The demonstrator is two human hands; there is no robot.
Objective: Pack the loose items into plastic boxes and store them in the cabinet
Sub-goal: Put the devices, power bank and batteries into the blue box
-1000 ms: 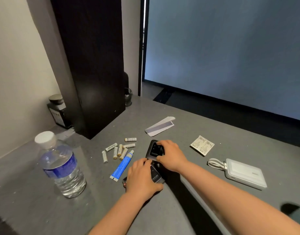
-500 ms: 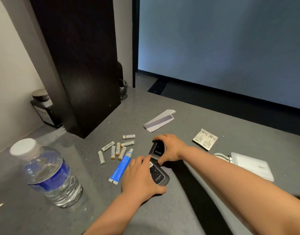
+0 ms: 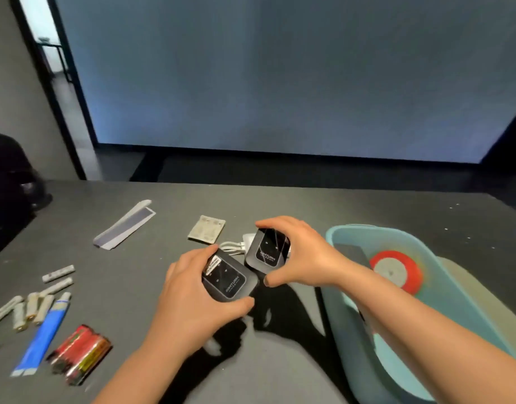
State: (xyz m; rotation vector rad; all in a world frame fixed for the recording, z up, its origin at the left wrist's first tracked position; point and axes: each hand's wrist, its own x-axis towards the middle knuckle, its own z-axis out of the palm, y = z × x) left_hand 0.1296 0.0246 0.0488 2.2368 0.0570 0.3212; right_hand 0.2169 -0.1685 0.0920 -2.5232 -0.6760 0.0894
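Fingers [image 3: 268,225] of the right hand [image 3: 306,255] are curling over the far edge of one black pocket device [image 3: 267,252], with the thumb bracing its near corner, so the unit is being held just above the grey tabletop [image 3: 280,199]. Beside it, the left hand [image 3: 192,298] is gripping a second black pocket device [image 3: 229,279] the same way, fingers over the top edge and thumb under the near corner. The two devices are sitting almost corner to corner, possibly touching.

The teal plastic box [image 3: 443,275] is waiting at the right, just past the right forearm, with a roll of red tape [image 3: 395,271] already lying inside. Both devices are likely heading there.

Several risks are showing. Both grips are edge pinches on smooth, glossy shells, so a device could be slipping out if either hand is swinging quickly toward the box. The left hand would be crossing over or under the right arm to reach the box, inviting a knock between the devices. A white power bank [image 3: 246,239] and its cable [image 3: 230,246] are lying directly behind the right hand's device; a trailing finger could be snagging the cable and dragging it. The loose AA batteries [image 3: 32,304], the blue tube [image 3: 42,330] and the red battery pack [image 3: 79,354] at the left are lying well apart from this motion and are still waiting to be packed.
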